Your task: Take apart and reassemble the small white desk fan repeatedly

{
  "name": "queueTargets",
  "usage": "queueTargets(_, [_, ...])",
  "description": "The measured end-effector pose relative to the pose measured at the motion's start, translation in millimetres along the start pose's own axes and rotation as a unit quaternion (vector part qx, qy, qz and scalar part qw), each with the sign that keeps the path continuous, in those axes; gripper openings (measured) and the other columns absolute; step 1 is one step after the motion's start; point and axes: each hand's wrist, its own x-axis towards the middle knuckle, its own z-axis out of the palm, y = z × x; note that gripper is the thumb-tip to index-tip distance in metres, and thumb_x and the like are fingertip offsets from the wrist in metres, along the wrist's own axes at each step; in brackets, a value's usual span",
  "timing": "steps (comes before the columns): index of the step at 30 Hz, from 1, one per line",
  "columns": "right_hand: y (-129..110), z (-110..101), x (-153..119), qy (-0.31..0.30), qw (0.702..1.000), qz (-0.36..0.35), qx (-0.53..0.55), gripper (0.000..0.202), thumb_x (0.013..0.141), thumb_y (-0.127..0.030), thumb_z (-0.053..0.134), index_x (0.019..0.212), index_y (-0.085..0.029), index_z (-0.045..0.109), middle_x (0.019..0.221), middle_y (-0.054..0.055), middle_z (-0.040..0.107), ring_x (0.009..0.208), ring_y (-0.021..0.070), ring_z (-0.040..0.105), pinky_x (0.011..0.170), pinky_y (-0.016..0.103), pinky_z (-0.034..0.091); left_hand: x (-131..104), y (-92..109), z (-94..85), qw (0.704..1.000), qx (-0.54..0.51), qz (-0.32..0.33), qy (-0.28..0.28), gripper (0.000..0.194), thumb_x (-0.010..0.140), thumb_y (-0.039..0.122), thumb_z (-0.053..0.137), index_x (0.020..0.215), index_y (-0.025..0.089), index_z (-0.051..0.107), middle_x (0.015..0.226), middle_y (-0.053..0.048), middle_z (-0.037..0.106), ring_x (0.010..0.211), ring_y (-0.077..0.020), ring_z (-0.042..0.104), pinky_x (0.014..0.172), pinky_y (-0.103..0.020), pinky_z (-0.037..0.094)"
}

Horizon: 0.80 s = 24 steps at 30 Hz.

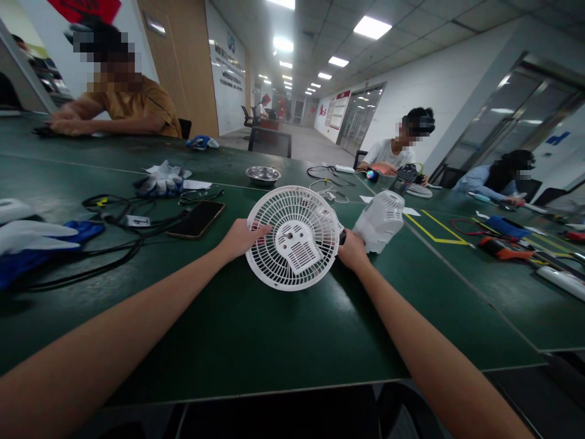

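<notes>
A round white fan grille [299,247] with a slotted plate at its centre is held up over the green table [256,347]. My left hand [240,239] grips its left rim, the thumb lying over the bars. At the right edge my right hand [353,249] is closed by a small black part next to the rim; its fingers are partly hidden, and what exactly they hold is unclear. A white plastic housing [380,221] with slots stands just beyond my right hand.
Left are a phone [197,219], black cables [123,241] and work gloves [41,238]. A metal bowl [263,176] stands behind the grille. Right lie an orange-black tool [507,251] and yellow tape marks [441,228]. Several people sit across the table.
</notes>
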Motion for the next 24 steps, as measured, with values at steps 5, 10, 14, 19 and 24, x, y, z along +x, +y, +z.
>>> queueTargets(5, [-17.8,-17.1,-3.6,0.009,1.000,0.005,-0.010,0.028,0.083,-0.042,0.062,0.093,-0.017,0.066,0.093,0.013,0.071,0.092,0.0273,0.064,0.087,0.040,0.049,1.4,0.0,-2.7,0.996,0.086,0.010,-0.009,0.030,0.085,0.045,0.069,0.085,0.016,0.075,0.082,-0.010,0.077,0.072,-0.0233,0.072,0.069,-0.037,0.057])
queueTargets(10, [-51.2,-28.7,-27.3,-0.267,0.902,0.121,0.316,0.045,0.091,-0.061,0.048,0.080,-0.020,0.063,0.072,0.006,0.067,0.063,0.0192,0.062,0.057,0.031,0.047,4.4,-2.7,-6.1,0.984,0.176,0.024,-0.005,0.039,0.088,0.052,0.063,0.076,0.016,0.073,0.076,-0.010,0.075,0.069,-0.0232,0.071,0.068,-0.036,0.054])
queueTargets(14, [-73.6,-20.5,-49.4,-0.398,0.739,0.185,0.512,0.039,0.094,-0.058,0.049,0.104,-0.023,0.064,0.087,0.004,0.073,0.071,0.0179,0.068,0.066,0.033,0.056,5.0,-4.4,-6.5,0.987,0.159,0.019,-0.007,0.035,0.088,0.050,0.065,0.080,0.017,0.073,0.078,-0.010,0.076,0.072,-0.0233,0.072,0.069,-0.036,0.054])
queueTargets(19, [-83.0,-10.7,-55.7,-0.381,0.664,0.236,0.599,0.040,0.099,-0.056,0.042,0.107,-0.023,0.063,0.095,0.005,0.074,0.083,0.0191,0.071,0.077,0.038,0.060,2.2,-3.9,-4.5,0.992,0.123,0.011,0.007,0.032,0.086,0.048,0.068,0.083,0.017,0.073,0.077,-0.009,0.076,0.069,-0.0237,0.072,0.067,-0.037,0.055])
queueTargets(24, [-83.2,-10.3,-53.4,-0.330,0.651,0.253,0.635,0.038,0.097,-0.056,0.047,0.107,-0.022,0.063,0.101,0.005,0.074,0.087,0.0191,0.071,0.073,0.035,0.060,1.7,-6.6,-3.2,0.999,0.047,0.004,-0.002,0.035,0.087,0.051,0.067,0.090,0.017,0.074,0.082,-0.009,0.077,0.072,-0.0238,0.072,0.068,-0.036,0.055])
